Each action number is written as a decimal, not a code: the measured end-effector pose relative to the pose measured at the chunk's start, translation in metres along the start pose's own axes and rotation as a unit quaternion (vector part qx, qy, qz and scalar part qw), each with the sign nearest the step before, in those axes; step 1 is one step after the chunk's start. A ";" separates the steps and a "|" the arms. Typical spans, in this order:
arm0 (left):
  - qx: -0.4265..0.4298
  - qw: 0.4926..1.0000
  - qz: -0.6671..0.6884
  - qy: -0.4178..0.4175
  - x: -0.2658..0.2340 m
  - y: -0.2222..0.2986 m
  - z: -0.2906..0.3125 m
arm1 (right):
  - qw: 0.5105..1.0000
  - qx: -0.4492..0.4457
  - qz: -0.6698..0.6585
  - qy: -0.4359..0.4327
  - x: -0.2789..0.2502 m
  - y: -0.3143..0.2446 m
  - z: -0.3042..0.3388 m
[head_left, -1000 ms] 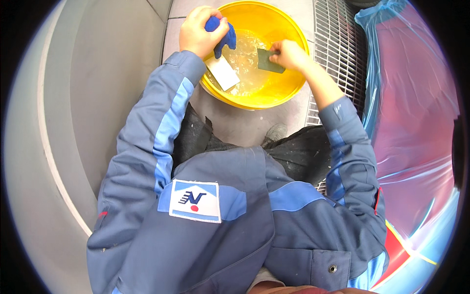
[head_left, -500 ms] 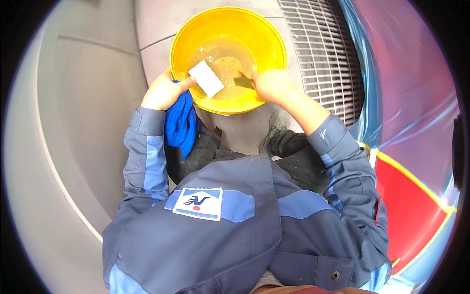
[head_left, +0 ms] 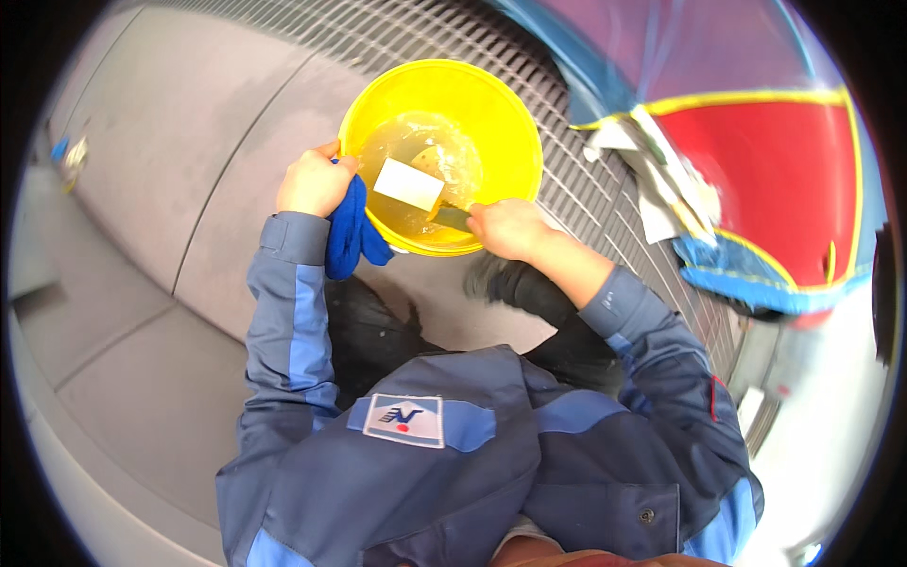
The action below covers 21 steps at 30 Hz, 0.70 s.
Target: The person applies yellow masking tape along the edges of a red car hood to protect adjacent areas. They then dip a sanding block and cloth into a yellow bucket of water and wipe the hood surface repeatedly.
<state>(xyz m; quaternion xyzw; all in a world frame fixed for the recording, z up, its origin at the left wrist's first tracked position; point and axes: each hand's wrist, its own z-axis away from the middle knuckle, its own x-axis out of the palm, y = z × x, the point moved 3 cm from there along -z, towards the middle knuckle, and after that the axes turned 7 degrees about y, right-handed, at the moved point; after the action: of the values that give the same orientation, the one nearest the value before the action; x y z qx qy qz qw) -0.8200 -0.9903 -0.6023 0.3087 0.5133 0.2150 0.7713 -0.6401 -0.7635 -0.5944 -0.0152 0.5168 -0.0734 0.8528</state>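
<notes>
A: What occupies the centre of the view?

B: A round yellow bucket (head_left: 505, 137), upper centre of the frame, with cloudy water (head_left: 402, 142) in its bottom.

A: And the position of the left hand (head_left: 316, 181)?

B: Left of the bucket, at its rim. The grip is closed, holding a blue cloth (head_left: 348, 231) that hangs in folds outside the bucket wall, above the dark trousers (head_left: 364, 326).

A: State the condition of the right hand (head_left: 510, 228).

B: Its grip is narrow, fingers bent at the lower right rim of the bucket and holding a dark green sheet (head_left: 453, 218), which projects inward over the water. The sheet's far end appears yellowish.

A: Where does the white block (head_left: 408, 183) lie?

B: Inside the bucket, left of its middle, tilted slightly down toward the right. One corner lies close to the green sheet; whether the two touch cannot be told.

A: Identify the surroundings.

B: Grey floor slabs (head_left: 227, 123) fill the left of the frame; a metal grating (head_left: 609, 203) runs from the upper left, behind the bucket, toward the right. At upper right is a red panel (head_left: 775, 180) edged with yellow tape (head_left: 746, 97), beneath translucent plastic film (head_left: 699, 42). A dark blue jacket (head_left: 444, 491), bearing a white-bordered patch (head_left: 404, 420), fills the lower centre.
</notes>
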 end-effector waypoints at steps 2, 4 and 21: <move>0.022 0.999 -0.003 -0.029 0.016 0.023 0.001 | 0.998 0.042 -0.027 -0.024 0.011 0.013 0.022; 0.029 0.999 -0.008 -0.038 0.037 0.045 0.004 | 0.996 0.079 -0.041 -0.023 0.019 0.026 0.041; 0.332 0.889 -0.162 -0.270 0.298 0.279 0.087 | 0.817 0.296 -0.414 -0.270 0.087 0.189 0.209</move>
<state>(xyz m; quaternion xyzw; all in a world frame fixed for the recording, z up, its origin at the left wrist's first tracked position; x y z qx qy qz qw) -0.6303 -0.6191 -0.5799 0.5055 0.3695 -0.1871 0.7569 -0.3954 -0.5996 -0.5935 0.0065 0.1640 -0.5624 0.8104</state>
